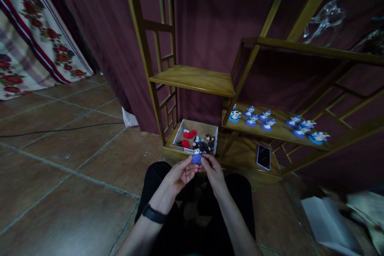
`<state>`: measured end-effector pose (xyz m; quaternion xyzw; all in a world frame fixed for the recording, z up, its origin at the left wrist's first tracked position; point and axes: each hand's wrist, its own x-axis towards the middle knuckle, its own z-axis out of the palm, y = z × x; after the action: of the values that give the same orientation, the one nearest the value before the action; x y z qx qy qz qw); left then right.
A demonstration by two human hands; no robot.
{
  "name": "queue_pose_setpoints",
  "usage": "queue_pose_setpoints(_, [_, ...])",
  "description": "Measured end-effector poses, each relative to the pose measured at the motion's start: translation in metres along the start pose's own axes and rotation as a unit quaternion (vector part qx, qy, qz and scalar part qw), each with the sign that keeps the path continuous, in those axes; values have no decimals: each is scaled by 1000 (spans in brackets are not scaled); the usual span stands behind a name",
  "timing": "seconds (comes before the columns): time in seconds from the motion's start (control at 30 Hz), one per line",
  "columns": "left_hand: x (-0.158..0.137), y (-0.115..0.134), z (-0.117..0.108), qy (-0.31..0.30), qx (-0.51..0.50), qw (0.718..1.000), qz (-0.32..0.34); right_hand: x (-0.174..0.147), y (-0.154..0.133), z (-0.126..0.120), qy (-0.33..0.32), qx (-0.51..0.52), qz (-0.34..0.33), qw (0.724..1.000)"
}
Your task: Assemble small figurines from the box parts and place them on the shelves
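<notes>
Holding: the left hand (pixel 180 176) and right hand (pixel 213 171) share one small figurine (pixel 197 157), each closed narrowly on its own side, thumbs toward the wearer.
Figurine's place: between the fingertips, in front of the knees; in view it overlaps the near edge of the box (pixel 201 127), and whether it hangs above that rim or short of it I cannot tell.
Reason for the grip: probably steadiness, as two hands low on so small a piece leave its top uncovered.
Figurine's look: purple-blue and broad below, with a small white and dark upper part, roughly upright; finer detail is too small to read.
Box: shallow, standing on the bottom board (pixel 240 155) near the knees, likely so that both hands reach it easily; red pieces (pixel 186 143) and dark pieces (pixel 207 144) lie jumbled inside.
Display shelf: purple-based figures (pixel 252 120) and blue-based figures (pixel 319 137) stand upright on the side shelf (pixel 279 126), loosely grouped and perhaps spaced so that each stays visible.
Phone: flat on the bottom board, right of the box, below the side shelf; the phone (pixel 264 157) seems laid aside from the hands.
Wristband: a black wristband (pixel 154 214) circles the left wrist, clear of the fingers.
</notes>
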<state>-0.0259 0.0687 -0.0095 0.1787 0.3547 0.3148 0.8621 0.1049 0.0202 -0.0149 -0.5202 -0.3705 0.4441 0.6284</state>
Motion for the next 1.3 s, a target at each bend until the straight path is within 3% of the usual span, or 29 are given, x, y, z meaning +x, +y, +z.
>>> queue_pose_setpoints(0.33, [-7,1,8,-20,39,997,70,-2,-6,-2,-15,15,-7,1000])
queue_pose_setpoints(0.53, [-6,-1,11,13,70,990,125,-1,-6,-7,-16,16,2,1000])
queue_pose_setpoints(0.73, [-4,-5,12,9,93,983,156,1,-7,-10,-30,0,-10,1000])
queue_pose_setpoints(1.03, [-3,-7,18,10,104,980,169,4,-5,-15,-22,-29,-39,999])
queue_pose_setpoints(1.3, [2,-12,19,14,78,984,157,3,-6,-21,-15,0,-7,1000])
